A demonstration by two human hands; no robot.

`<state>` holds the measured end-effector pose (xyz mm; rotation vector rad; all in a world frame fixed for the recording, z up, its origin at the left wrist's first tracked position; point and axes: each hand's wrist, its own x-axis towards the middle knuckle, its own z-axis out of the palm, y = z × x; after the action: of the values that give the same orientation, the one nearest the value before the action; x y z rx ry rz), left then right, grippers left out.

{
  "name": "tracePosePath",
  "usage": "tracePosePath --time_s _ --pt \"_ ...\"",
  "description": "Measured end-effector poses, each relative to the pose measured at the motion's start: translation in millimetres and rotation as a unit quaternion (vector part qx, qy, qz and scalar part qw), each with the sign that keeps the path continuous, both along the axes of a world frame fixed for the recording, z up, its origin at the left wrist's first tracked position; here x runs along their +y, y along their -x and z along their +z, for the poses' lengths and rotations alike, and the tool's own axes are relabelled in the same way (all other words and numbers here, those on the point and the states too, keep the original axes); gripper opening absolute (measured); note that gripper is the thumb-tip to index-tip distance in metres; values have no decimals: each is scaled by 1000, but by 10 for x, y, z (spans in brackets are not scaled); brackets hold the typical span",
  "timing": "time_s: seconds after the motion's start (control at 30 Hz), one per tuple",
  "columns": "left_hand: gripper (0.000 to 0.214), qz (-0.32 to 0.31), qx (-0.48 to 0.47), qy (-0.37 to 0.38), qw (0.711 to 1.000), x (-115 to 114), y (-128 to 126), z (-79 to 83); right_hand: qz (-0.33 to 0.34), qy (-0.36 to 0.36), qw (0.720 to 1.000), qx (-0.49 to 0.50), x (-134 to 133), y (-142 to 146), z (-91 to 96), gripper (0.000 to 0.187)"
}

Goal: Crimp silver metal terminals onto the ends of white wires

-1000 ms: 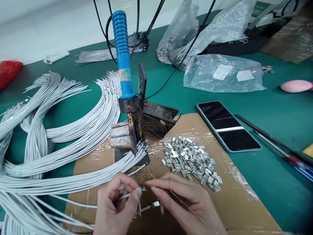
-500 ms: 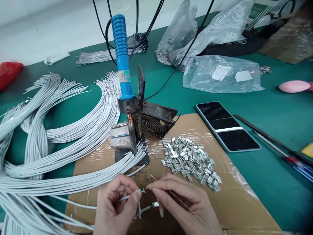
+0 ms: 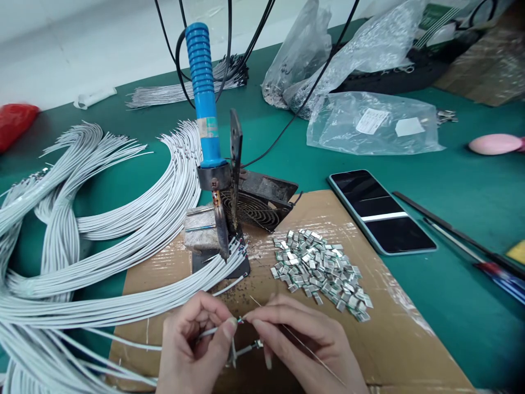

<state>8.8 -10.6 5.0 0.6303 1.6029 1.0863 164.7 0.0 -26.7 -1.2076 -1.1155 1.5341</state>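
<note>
In my left hand, thumb and forefinger pinch a white cable close to its end, where short coloured wires stick out. My right hand is closed, with its thumb and forefinger tips right at those coloured wires. A thin silvery solder wire runs through the right hand's fingers, its free end pointing up and left. Below, between the hands, is another cable end with a small metal connector; what supports it is partly hidden. Ahead stands a blue-handled soldering iron, tip down in a stand.
Small metal connectors lie heaped on the cardboard. White cable bundles cover the left side. A small fan sits behind the iron. To the right are a phone, tweezers and plastic bags.
My right hand has shifted slightly left, bringing its fingertips closer to the coloured wires. The solder wire has moved with it. My left hand has stayed in place.
</note>
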Motion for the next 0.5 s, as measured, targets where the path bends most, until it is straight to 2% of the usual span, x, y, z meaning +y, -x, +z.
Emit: tracePosePath --time_s 0.23,0.5 --pt "29 8 -6 -2 1000 6 -10 1 4 27 999 33 -27 18 -35 15" --pt "28 2 7 -4 1000 4 -11 2 -21 -12 999 47 -74 48 -56 24"
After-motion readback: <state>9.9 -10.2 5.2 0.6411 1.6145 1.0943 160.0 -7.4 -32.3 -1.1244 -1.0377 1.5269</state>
